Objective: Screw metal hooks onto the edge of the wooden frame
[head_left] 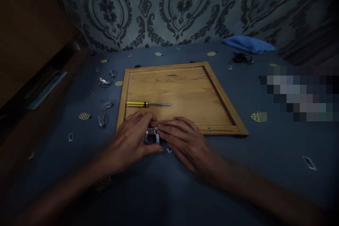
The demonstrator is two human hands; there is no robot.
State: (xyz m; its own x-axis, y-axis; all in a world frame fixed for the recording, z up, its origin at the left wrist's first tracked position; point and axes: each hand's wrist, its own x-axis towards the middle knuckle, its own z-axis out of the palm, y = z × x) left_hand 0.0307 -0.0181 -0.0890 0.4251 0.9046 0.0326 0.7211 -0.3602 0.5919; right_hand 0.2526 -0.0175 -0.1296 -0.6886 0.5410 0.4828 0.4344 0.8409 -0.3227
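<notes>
A framed wooden panel (174, 91), like a cabinet door, lies flat on the cloth. At its near edge my left hand (134, 136) curls round a silver metal hinge (156, 135), thumb below and fingers above. My right hand (186, 141) lies against the same edge, its fingers pressed together and the fingertips meeting the hinge; whatever they may pinch there is hidden. A screwdriver (148, 104) with a yellow and black handle rests on the panel just beyond my left hand. Small holes (209, 129) show in the near rail to the right of my hands.
Several metal hinge parts (104, 82) and small screws lie left of the panel, with a curved hinge piece (101, 120) nearer me. A blue cloth (249, 44) and a dark object (241, 58) sit at the back right. Wooden furniture (34, 31) borders the left side.
</notes>
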